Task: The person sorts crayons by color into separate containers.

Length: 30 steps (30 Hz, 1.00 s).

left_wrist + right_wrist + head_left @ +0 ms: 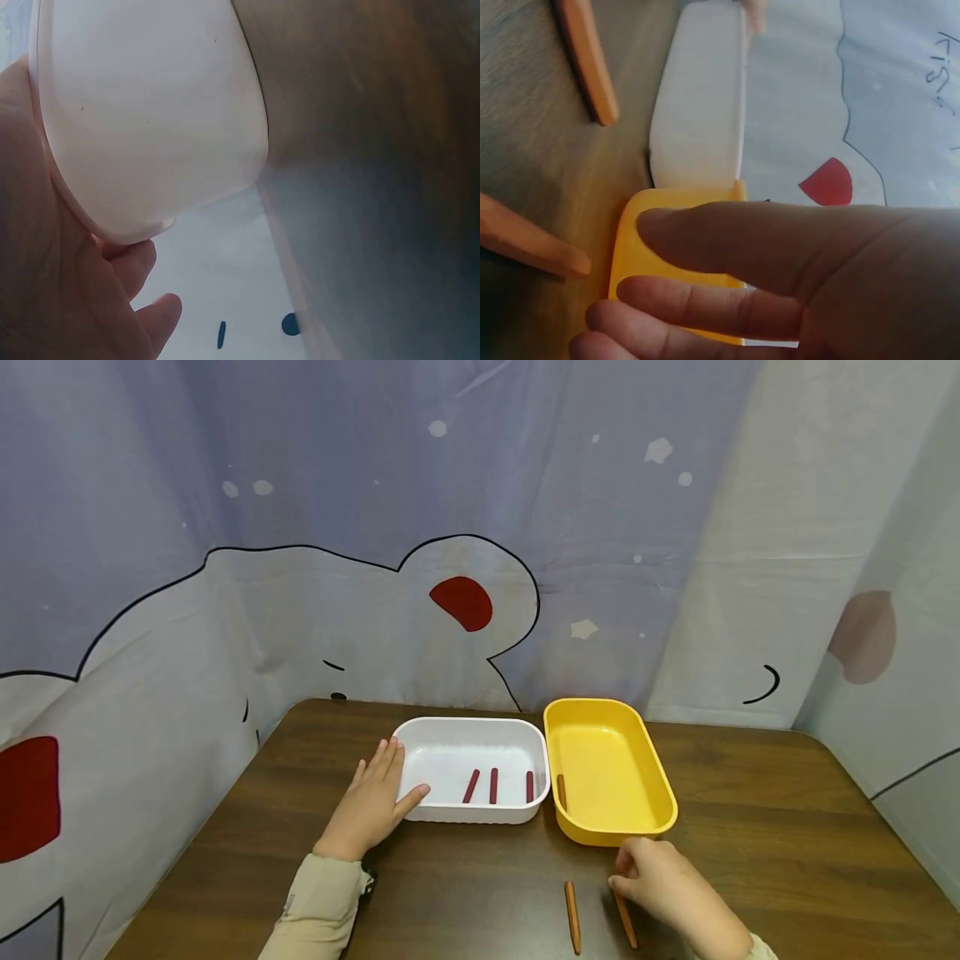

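Observation:
My left hand [372,800] rests against the left end of a white tray [442,814], fingers straight along its outer side and thumb on the near rim. In the left wrist view the palm touches the tray wall [157,112]. Three dark red sticks [493,786] lie inside that tray. My right hand [663,883] hovers at the top end of an orange-brown faceted stick [625,920] on the table. In the right wrist view its thumb [697,232] and fingers are apart, with nothing between them. A second such stick [572,917] lies to the left.
A yellow tray [660,777] stands against the white tray's right end, with one brown stick [561,793] along its left wall. Both sit on a brown wooden table [765,827]. A printed curtain [600,527] hangs behind the table's far edge.

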{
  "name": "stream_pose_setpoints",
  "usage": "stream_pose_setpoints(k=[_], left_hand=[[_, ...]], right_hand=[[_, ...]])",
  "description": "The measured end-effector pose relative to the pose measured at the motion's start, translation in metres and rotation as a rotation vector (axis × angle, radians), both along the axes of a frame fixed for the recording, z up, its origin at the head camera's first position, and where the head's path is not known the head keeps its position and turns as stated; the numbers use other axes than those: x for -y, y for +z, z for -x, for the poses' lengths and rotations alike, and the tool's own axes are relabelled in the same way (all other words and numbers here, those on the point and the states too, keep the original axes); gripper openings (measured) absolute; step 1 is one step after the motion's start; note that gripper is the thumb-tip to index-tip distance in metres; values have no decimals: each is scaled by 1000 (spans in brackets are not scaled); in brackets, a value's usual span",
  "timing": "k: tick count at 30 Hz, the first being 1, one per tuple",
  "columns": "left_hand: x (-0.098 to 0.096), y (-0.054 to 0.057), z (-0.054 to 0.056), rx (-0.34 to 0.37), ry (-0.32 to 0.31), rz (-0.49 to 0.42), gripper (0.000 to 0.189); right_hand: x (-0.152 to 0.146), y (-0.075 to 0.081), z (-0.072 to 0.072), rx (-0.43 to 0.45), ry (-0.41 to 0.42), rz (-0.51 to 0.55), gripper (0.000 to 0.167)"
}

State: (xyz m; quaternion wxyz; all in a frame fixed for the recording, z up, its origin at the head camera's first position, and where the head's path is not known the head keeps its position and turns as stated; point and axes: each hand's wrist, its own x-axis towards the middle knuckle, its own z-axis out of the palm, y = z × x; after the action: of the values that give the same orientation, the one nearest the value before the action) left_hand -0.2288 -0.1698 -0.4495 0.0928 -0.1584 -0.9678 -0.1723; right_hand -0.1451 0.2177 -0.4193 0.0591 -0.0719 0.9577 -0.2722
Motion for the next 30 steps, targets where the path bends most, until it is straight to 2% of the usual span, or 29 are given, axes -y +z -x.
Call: stream_pose_setpoints(k=[7,13,24,30], left_hand=[[0,-1,0,3,3,0,85],[0,-1,1,2,2,3,85],[0,-2,2,6,4,8,86],[0,-2,2,8,2,5,86]], right_hand=[[2,-7,0,15,-34,-58,38],[3,-13,0,64,-44,-83,41],[5,-17,2,82,-4,-92,32],[6,-19,1,29,8,-86,28]])
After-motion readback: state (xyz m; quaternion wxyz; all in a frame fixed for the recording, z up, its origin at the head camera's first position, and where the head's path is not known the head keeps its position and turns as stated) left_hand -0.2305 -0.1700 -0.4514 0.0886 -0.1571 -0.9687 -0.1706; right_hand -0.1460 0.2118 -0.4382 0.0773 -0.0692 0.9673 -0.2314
